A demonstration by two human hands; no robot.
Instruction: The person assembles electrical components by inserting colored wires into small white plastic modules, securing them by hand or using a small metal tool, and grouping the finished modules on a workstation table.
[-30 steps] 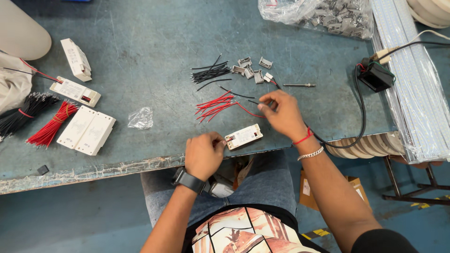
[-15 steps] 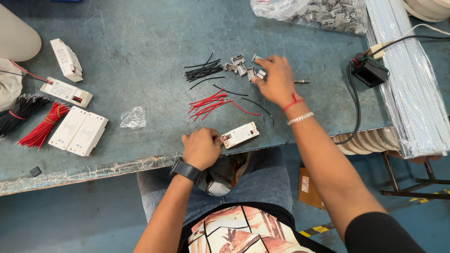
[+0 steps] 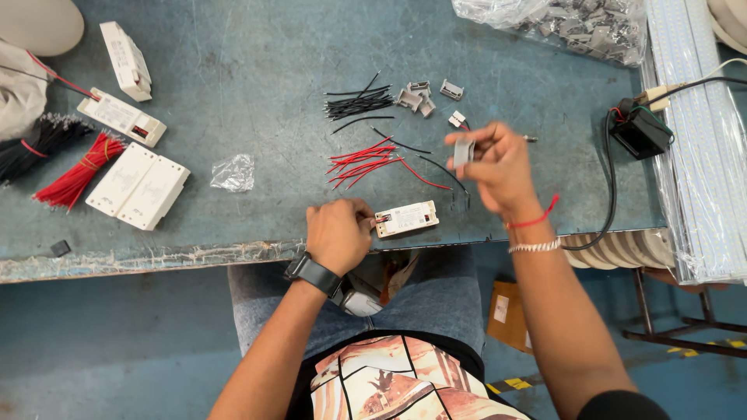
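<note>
A: What changed w/ the right hand (image 3: 498, 165)?

B: Half a sec earlier it was out over the pile of small grey clips (image 3: 424, 95). By this frame it had pulled back toward the body, fingers (image 3: 467, 140) pinched shut on one grey clip (image 3: 463, 151), held up off the counter.

A: And the left hand (image 3: 336, 233)?

B: Hadn't moved. Fingers closed round the end of the small white driver box (image 3: 406, 218), pinning it at the near counter edge, just as before. So, my read: one part was picked and was being brought to the box, nothing fitted yet.

A: Wires?

B: Loose red wires (image 3: 362, 162) lay between the two hands, black wires (image 3: 358, 103) beyond, near the clips. Untouched.

A: Rest of the surface?

B: Worn blue-green counter (image 3: 257, 70), scuffed, chipped front lip. To the left were more white boxes (image 3: 138, 185), a crumpled clear bag (image 3: 233, 173), bundled red wires (image 3: 74, 180) and a black bundle (image 3: 35, 144). To the right: a black meter-like unit w/ cable (image 3: 640, 132), a plastic bag of grey parts (image 3: 560, 27), long wrapped strips (image 3: 700, 140).

A: Room?

B: Blue floor below, a brown carton (image 3: 510, 315) by the person's leg.
</note>
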